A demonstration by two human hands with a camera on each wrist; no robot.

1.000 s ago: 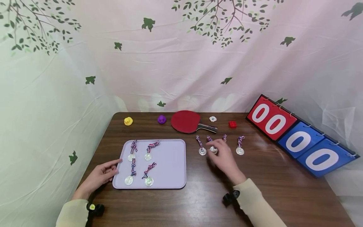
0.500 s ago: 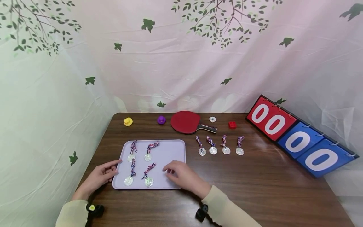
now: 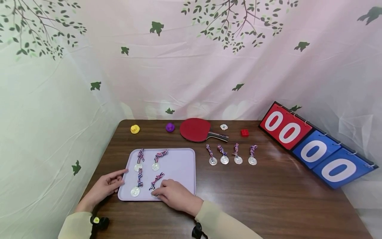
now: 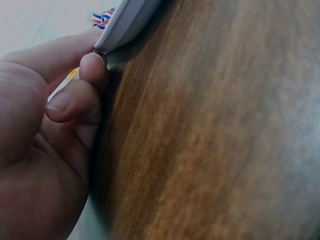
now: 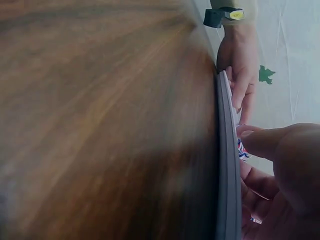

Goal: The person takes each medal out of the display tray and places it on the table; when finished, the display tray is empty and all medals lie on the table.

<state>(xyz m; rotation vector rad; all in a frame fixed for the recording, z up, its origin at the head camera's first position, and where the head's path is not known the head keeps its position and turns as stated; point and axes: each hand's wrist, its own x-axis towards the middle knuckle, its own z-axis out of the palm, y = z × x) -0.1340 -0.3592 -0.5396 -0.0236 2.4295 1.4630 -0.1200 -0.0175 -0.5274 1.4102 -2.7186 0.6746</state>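
A pale lilac tray [image 3: 180, 162] lies on the wooden table with several silver medals on it, each with a knotted red, white and blue ribbon. My left hand [image 3: 102, 188] pinches the tray's left rim; in the left wrist view, fingers [image 4: 94, 67] meet at that edge. My right hand [image 3: 176, 196] reaches over the tray's front edge, thumb and fingertips at the disc of the front right medal [image 3: 156, 179]. Its disc is mostly covered by the fingers. In the right wrist view, the thumb [image 5: 260, 140] is beside a ribbon [image 5: 242, 150], just past the tray's rim.
More medals [image 3: 224, 160] lie in a row right of the tray. Behind are a yellow duck [image 3: 135, 129], a purple duck [image 3: 170, 127], a red table tennis bat [image 3: 195, 130], a white ornament [image 3: 223, 126] and a red brick [image 3: 244, 133]. A scoreboard [image 3: 314, 146] stands at right.
My right hand has moved left from the row of medals, across the tray's right part, to the front right medal. The left hand has stayed at the rim.
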